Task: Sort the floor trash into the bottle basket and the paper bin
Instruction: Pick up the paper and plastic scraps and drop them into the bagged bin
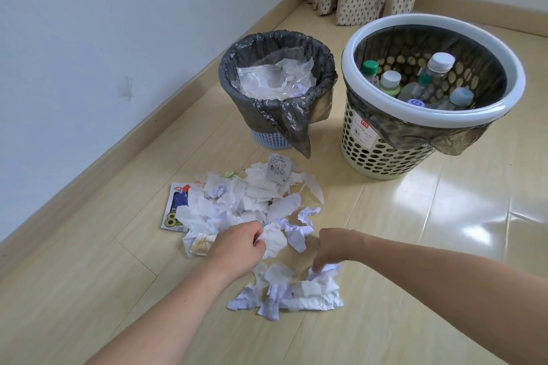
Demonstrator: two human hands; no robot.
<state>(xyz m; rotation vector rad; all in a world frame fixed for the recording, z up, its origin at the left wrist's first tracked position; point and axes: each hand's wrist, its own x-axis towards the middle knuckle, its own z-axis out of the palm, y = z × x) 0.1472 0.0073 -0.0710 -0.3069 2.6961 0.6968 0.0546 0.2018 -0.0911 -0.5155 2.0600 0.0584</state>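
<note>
Left hand (237, 246): pinches a crumpled paper (274, 238)
Right hand (329, 249): grabs a paper wad (323, 272)
Floor (415, 246): more scraps

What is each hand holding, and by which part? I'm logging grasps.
Left hand pinches a crumpled paper by its left edge; right hand pinches another crumpled piece at its top.

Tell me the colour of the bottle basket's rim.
White rim, above a cream perforated wall; head view.
</note>
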